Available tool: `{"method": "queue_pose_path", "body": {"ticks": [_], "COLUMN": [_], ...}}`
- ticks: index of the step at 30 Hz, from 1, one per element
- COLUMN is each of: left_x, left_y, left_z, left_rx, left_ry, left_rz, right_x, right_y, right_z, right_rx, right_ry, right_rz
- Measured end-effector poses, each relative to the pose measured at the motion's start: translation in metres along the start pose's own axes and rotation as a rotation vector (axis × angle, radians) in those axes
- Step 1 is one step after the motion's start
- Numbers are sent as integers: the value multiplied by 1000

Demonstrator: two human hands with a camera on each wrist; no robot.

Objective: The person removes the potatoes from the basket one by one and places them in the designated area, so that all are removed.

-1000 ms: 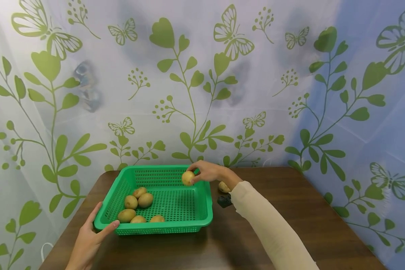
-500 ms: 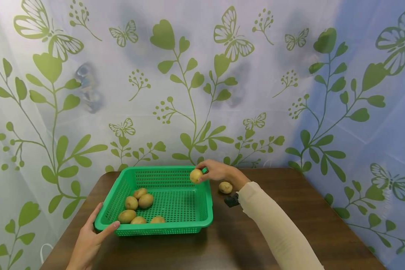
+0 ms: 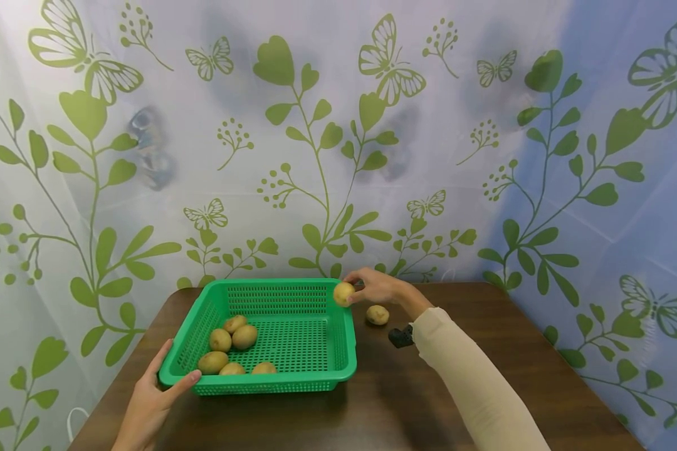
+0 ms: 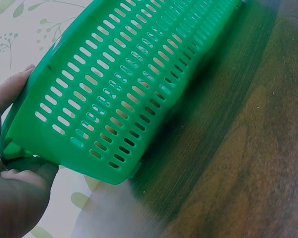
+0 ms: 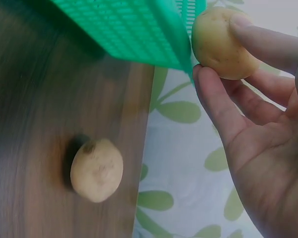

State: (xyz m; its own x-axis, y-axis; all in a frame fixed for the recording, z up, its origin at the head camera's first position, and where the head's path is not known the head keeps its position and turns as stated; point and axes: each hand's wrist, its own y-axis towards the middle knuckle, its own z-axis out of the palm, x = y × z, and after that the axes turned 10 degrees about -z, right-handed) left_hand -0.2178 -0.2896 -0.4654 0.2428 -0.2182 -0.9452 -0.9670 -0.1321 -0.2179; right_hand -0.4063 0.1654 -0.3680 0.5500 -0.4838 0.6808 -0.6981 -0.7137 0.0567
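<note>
A green plastic basket [image 3: 259, 374] with slotted walls stands on the table. Several potatoes [image 3: 245, 337] lie in its left and near part. My left hand [image 3: 149, 398] grips the near left corner; in the left wrist view its fingers [image 4: 27, 173] curl round the rim. At the far right corner, my right hand [image 3: 379, 287] pinches a potato [image 3: 343, 294] between thumb and fingers, at about rim height. The right wrist view has this held potato [image 5: 221, 44] beside the basket's edge; whether they touch I cannot tell. Another potato [image 3: 377, 315] sits on the table right of the basket.
The brown wooden table [image 3: 502, 363] extends to the right of the basket. Behind it hangs a pale curtain [image 3: 293, 156] with green leaves and butterflies. A black device [image 3: 402, 336] is at the right wrist.
My right hand has moved to the right with its potato, from over the basket's inside to the far right corner. The left hand keeps its grip, and the basket has hardly moved.
</note>
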Motion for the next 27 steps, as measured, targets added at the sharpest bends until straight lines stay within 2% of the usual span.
{"method": "queue_pose_path", "body": {"ticks": [8, 19, 27], "left_x": [0, 1, 1], "left_y": [1, 0, 1], "left_z": [-1, -1, 0], "left_rx": [-2, -8, -14], "left_ry": [11, 22, 29], "left_rz": [21, 8, 18], "right_x": [-12, -32, -47], "right_y": [-12, -31, -48], "right_z": [-7, -12, -19], "right_rx": [-42, -91, -147], "right_ry": [25, 32, -6], "right_rz": [30, 69, 65]}}
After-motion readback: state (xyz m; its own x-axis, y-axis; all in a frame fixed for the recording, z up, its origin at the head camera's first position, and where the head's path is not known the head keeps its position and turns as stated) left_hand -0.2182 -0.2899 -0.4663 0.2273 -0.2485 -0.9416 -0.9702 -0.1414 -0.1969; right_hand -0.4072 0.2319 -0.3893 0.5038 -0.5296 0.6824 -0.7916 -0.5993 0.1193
